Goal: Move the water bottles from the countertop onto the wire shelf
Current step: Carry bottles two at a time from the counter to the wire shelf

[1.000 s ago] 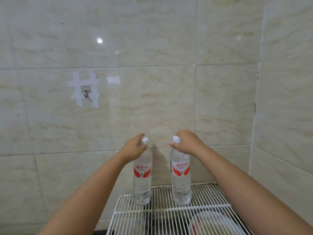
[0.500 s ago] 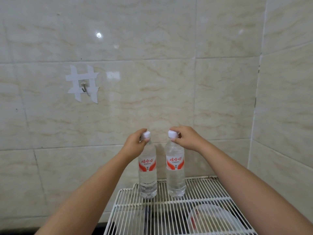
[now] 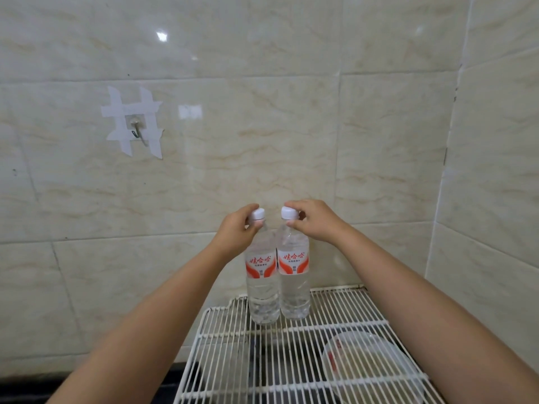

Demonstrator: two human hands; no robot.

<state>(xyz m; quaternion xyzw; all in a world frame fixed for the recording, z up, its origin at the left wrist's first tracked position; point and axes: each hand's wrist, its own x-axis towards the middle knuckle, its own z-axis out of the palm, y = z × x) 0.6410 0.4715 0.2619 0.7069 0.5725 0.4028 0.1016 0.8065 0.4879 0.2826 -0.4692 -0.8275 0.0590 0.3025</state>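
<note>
Two clear water bottles with white caps and red-and-white labels stand upright side by side, touching, on the back part of the white wire shelf. My left hand pinches the neck and cap of the left bottle. The right bottle is held at its cap by my right hand. Both forearms reach in from the bottom corners.
Tiled walls close in behind the shelf and on the right. A metal hook taped to the wall hangs at the upper left. Under the shelf wires sits a clear round lidded container. A dark countertop shows at the bottom left.
Both hands have slid the bottles toward each other along the shelf until they touch. The bottles stood apart one second ago.
</note>
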